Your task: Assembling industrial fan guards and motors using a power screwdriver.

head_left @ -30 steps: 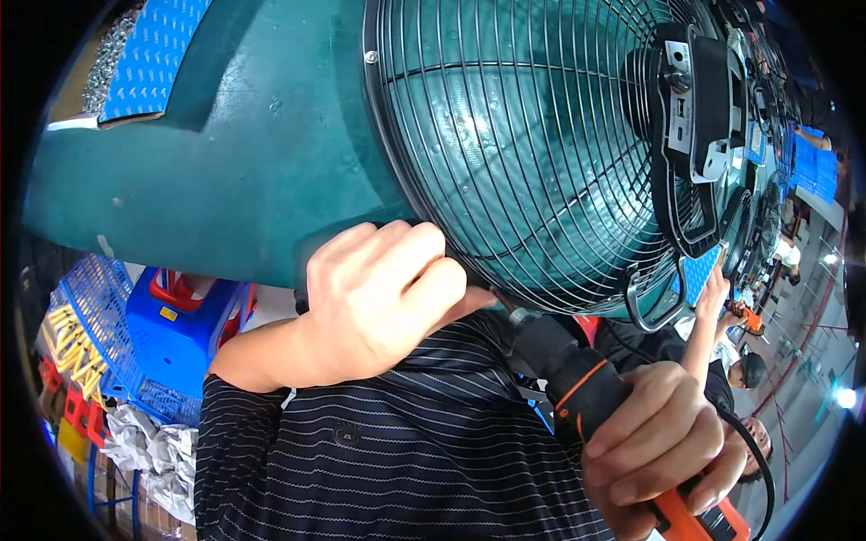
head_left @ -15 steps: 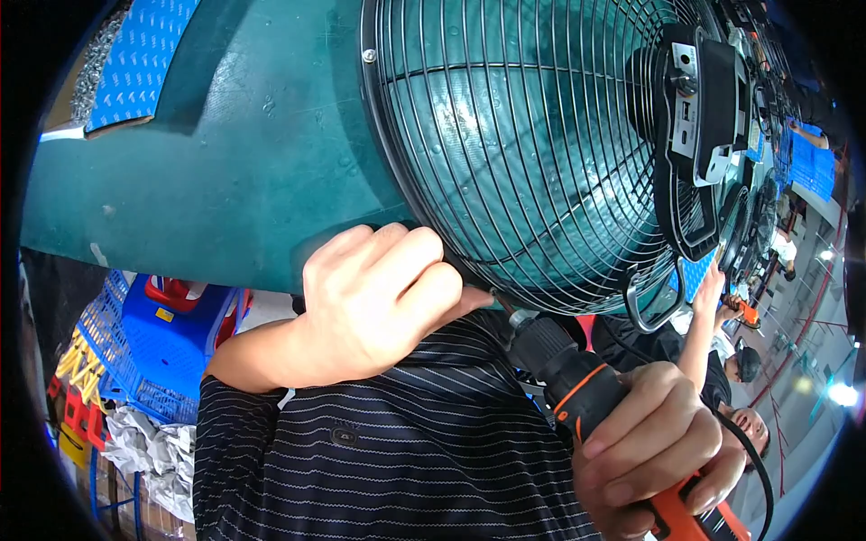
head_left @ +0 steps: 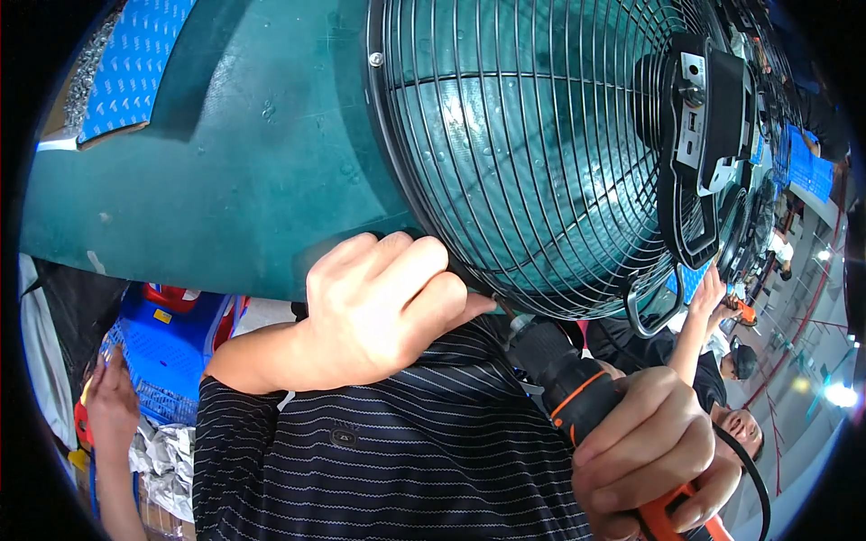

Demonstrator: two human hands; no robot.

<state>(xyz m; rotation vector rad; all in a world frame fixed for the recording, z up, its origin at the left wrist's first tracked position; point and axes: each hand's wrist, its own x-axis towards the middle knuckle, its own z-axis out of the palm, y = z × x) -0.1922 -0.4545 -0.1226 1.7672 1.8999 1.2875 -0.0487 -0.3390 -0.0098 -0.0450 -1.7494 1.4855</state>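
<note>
Obstacles and clearance, head view.

- Wire fan guard (head_left: 541, 162): fills the upper centre; gaps between wires too narrow for fingers. Blades close behind the wires.
- Black motor bracket (head_left: 713, 135): stands proud of the guard at right, blocking that side.
- Teal surface (head_left: 225, 180): broad slab at upper left, meeting the guard's rim; no passage between them.
- Left hand (head_left: 379, 316): pressed against the guard's lower rim, closing off that edge.
- Power screwdriver (head_left: 564, 379): nose at the rim just beside the left hand; right hand (head_left: 649, 451) wrapped round its grip.
- Striped shirt (head_left: 388, 460): directly below both hands; little room underneath.
- Blue crate (head_left: 176, 338): lower left, well apart.
- Another person's hand (head_left: 113, 401): at left edge.
</note>
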